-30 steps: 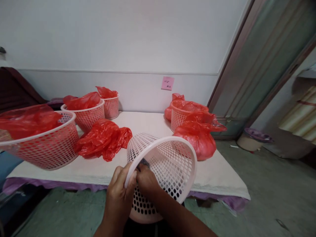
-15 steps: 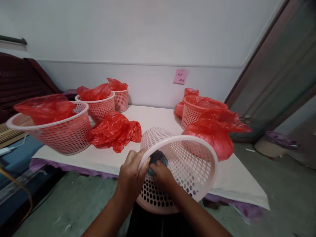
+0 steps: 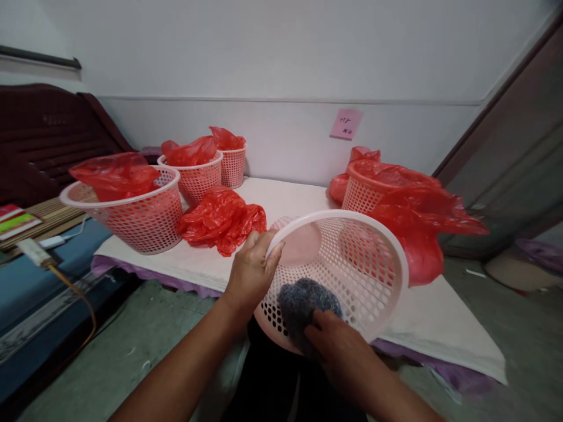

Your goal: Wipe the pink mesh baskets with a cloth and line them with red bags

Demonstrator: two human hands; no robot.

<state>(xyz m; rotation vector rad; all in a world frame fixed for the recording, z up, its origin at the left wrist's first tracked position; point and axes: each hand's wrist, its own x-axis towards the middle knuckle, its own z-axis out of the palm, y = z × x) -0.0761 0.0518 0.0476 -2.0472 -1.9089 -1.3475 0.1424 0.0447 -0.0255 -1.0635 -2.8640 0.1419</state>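
A pale pink perforated basket (image 3: 365,225) is tilted with its mouth towards me, above the white-covered table's front edge. My left hand (image 3: 255,266) is closed round the left side of its rim. Inside the mouth, my right hand (image 3: 336,343) grips a dark grey-blue cloth (image 3: 308,299), which rests against the basket's lower inner wall. The right fingertips are partly sunk in the cloth. Left of the basket lies a crumpled red plastic bag (image 3: 222,220).
Three baskets with red bags, the nearest one (image 3: 132,225) largest, stand at the left. Another basket (image 3: 363,190) and full red bags (image 3: 417,252) are at the right. A pink note (image 3: 346,124) is on the wall. A cable (image 3: 81,293) hangs at the left.
My right hand has drawn the cloth from deeper in the basket towards the lower rim. The basket's mouth now faces me more. The view has shifted slightly left.
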